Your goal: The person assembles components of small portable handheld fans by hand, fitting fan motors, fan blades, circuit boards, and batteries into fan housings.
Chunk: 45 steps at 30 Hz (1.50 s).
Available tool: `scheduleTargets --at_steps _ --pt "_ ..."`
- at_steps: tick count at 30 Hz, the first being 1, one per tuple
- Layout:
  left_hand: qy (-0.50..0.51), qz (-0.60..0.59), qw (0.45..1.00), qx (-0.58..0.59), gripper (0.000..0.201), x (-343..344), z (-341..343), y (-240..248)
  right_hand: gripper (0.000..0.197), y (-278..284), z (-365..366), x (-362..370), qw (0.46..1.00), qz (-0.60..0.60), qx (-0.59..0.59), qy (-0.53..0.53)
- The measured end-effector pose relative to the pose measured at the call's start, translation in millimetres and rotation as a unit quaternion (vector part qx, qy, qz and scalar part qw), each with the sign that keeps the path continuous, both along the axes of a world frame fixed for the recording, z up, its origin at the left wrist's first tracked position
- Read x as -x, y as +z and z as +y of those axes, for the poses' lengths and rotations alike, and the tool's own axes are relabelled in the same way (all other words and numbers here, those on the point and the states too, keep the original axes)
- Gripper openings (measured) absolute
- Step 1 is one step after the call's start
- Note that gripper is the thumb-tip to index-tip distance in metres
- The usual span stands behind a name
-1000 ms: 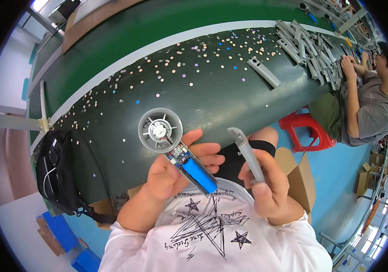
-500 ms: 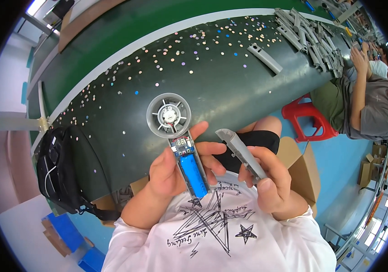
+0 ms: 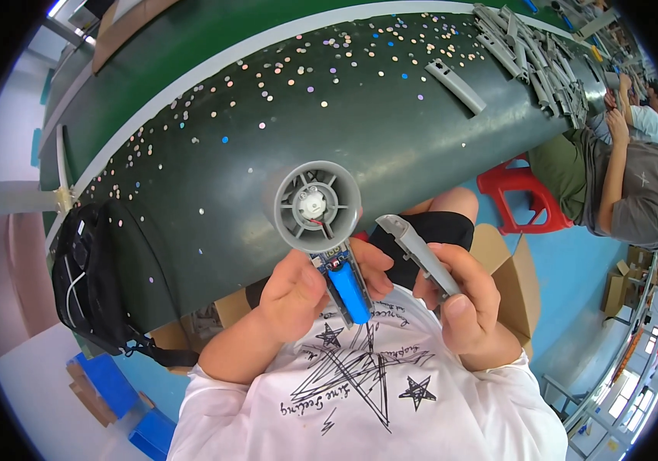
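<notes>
In my left hand [image 3: 294, 292] is a grey handheld fan [image 3: 277, 203] with its handle uncovered. Its round head points up and away from me, with a white hub behind the spokes. Inside the handle sit a blue battery [image 3: 350, 293] and a small circuit board [image 3: 334, 259], partly hidden below the head. My left fingers wrap around both sides of the handle. Held apart to the right, a grey handle cover [image 3: 420, 252] is pinched between the thumb and fingers of my right hand [image 3: 469, 296].
A dark green table [image 3: 214, 184] carries many small coloured discs. Grey covers lie in a pile [image 3: 529, 65] at the far right, one cover [image 3: 456, 88] apart. A black backpack [image 3: 94, 284] is at left, a red stool [image 3: 525, 196] and seated person [image 3: 636, 192] at right, a cardboard box [image 3: 517, 288] beside me.
My left hand has brought the fan to the right and tilted its head toward me, so the head now covers part of the circuit board. The right hand's cover has barely shifted.
</notes>
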State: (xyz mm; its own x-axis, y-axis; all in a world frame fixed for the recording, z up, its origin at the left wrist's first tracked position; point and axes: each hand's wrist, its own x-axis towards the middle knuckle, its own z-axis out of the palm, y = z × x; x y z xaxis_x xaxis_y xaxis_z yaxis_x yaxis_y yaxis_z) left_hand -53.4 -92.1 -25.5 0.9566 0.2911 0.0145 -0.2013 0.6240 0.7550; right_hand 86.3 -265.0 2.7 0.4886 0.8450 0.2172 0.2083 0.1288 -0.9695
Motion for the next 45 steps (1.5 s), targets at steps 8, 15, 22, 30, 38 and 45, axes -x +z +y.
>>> scheduleTargets --at_steps 8,15,22,30,38,45 --pt "-0.008 -0.054 0.998 -0.043 0.06 5 0 -2 0.048 -9 -4 -2 0.999 -0.015 -0.052 0.004" --pt "-0.009 -0.038 0.999 -0.036 0.06 5 1 -8 0.048 -9 -3 -7 0.996 -0.075 -0.046 0.016" --pt "0.044 0.037 0.998 0.024 0.084 -2 -4 -2 0.049 -1 15 -2 0.955 -0.293 -0.039 0.01" --pt "0.048 0.017 0.998 -0.035 0.087 -1 -6 -11 0.052 6 21 5 0.948 -0.318 0.001 -0.006" --pt "0.054 0.026 0.997 -0.045 0.089 0 -9 -12 0.054 6 23 8 0.95 -0.313 -0.003 -0.007" --pt "0.051 0.039 0.998 -0.005 0.096 -2 -8 -12 0.052 5 24 5 0.961 -0.276 0.006 -0.001"
